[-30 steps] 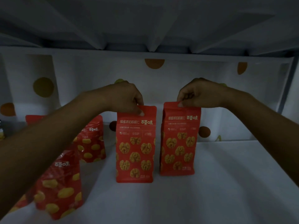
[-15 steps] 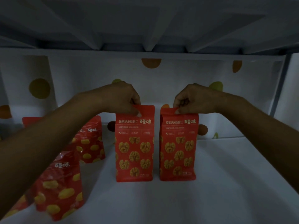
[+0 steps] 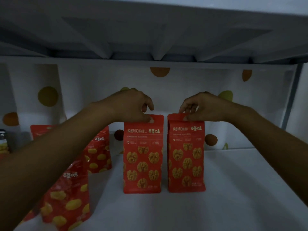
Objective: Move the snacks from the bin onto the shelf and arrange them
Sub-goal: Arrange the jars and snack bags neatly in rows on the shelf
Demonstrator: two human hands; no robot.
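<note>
While dim light lies under the ribbed upper shelf [image 3: 150, 30], L bag [image 3: 143, 160] and R bag [image 3: 185, 157], red walnut packs, stand upright w/ a narrow gap between, on the white shelf [image 3: 241, 189]: L hand [image 3: 133, 105] pinches L bag's top edge, R hand [image 3: 201, 107] pinches R bag's top. Dotted white backdrop [image 3: 100, 80] behind; other red snack bags [image 3: 66, 197] at far L

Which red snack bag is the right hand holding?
The rightmost walnut-print bag; the right hand pinches its top edge, while the left hand pinches its twin.

Rear bag [image 3: 40, 131] half-hidden; jar [image 3: 3, 144] edge-cropped — blurred.
</note>
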